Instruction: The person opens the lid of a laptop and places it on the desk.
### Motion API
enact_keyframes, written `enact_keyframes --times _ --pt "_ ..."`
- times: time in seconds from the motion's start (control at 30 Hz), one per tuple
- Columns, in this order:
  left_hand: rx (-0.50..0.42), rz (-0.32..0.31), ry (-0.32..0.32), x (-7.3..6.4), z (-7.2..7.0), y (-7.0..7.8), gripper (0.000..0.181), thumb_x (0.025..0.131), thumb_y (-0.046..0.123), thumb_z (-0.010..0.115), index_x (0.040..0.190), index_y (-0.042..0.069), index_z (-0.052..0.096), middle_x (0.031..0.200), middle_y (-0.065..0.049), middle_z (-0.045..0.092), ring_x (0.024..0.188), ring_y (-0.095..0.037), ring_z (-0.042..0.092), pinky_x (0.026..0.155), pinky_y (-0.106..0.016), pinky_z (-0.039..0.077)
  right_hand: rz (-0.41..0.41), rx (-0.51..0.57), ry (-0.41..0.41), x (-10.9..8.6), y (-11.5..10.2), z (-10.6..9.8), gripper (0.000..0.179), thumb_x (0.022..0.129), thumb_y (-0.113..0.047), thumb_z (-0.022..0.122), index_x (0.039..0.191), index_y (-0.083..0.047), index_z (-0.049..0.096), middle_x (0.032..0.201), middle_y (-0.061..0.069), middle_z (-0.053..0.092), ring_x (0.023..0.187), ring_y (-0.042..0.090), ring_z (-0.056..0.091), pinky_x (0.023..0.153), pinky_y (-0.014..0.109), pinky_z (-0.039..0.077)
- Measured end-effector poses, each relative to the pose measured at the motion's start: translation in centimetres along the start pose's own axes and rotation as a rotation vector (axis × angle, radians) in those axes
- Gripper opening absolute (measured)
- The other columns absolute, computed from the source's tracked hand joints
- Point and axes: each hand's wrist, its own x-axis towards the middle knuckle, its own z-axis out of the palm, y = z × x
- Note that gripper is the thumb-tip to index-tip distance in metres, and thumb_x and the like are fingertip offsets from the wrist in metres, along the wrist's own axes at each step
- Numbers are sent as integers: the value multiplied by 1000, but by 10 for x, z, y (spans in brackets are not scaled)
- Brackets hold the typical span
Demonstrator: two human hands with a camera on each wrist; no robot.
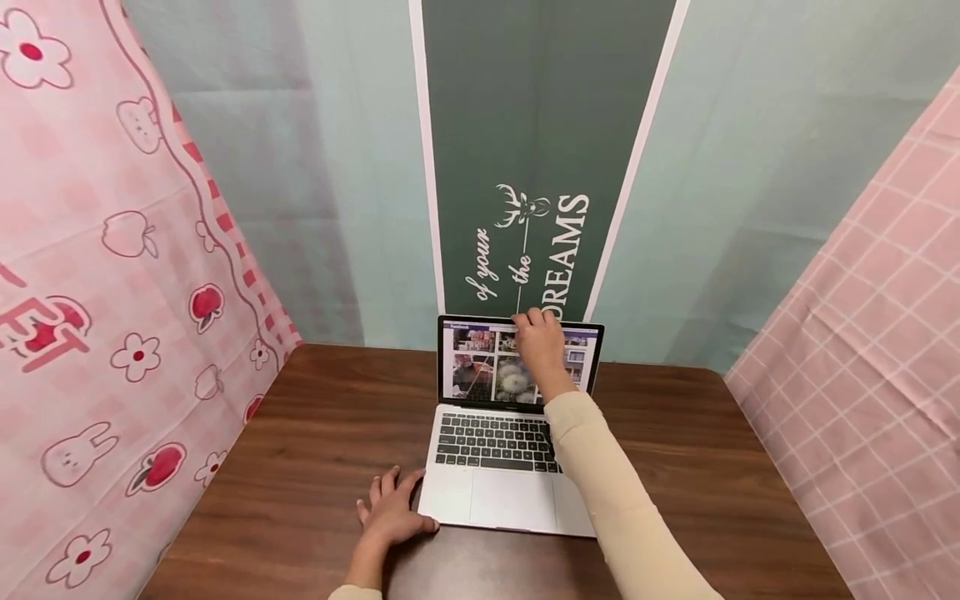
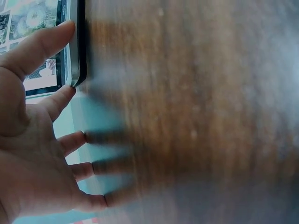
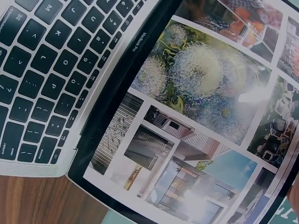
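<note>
A silver laptop [image 1: 450,498] stands opened on the table, its screen [image 1: 474,375] lit with a grid of photos. My right hand [image 1: 542,340] holds the screen's top edge, fingertips over the rim and forearm across the keyboard's right side. Only a sliver of that hand shows in the right wrist view, beside the photos. My left hand [image 1: 392,508] lies at the laptop's front left corner with its fingers spread on the table. In the left wrist view, its thumb [image 2: 58,38] and index finger [image 2: 61,100] are right at the laptop's edge.
The brown wooden table [image 1: 330,417] runs back to a green and pale blue curtain [image 1: 352,208] with white lettering, close behind the screen. A pink patterned cloth [image 1: 180,350] hangs on the left, a pink checked cloth [image 1: 862,333] on the right.
</note>
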Motion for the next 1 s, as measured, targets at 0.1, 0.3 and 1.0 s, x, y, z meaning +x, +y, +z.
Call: enact_keyframes --times 0.1,0.3,1.0 --pt "-4 4 8 -1 -2 0 84 48 30 85 127 18 56 139 -21 31 128 -49 15 90 -73 4 13 17 -9 3 0 2 18 78 -5 71 95 -7 69 90 11 56 76 30 51 67 39 47" --pt "5 0 6 -1 -6 -1 84 50 32 84 128 18 56 139 -21 31 128 -49 15 90 -73 4 27 10 -90 12 -1 5 16 81 -5 68 97 -8 70 91 11 56 76 29 51 67 37 47" --pt "-5 6 -5 -1 1 -2 84 50 30 85 128 19 56 140 -21 30 128 -48 14 90 -73 4 140 50 -468 19 8 -1 25 87 -4 60 112 -9 62 107 13 52 98 30 47 78 43 43"
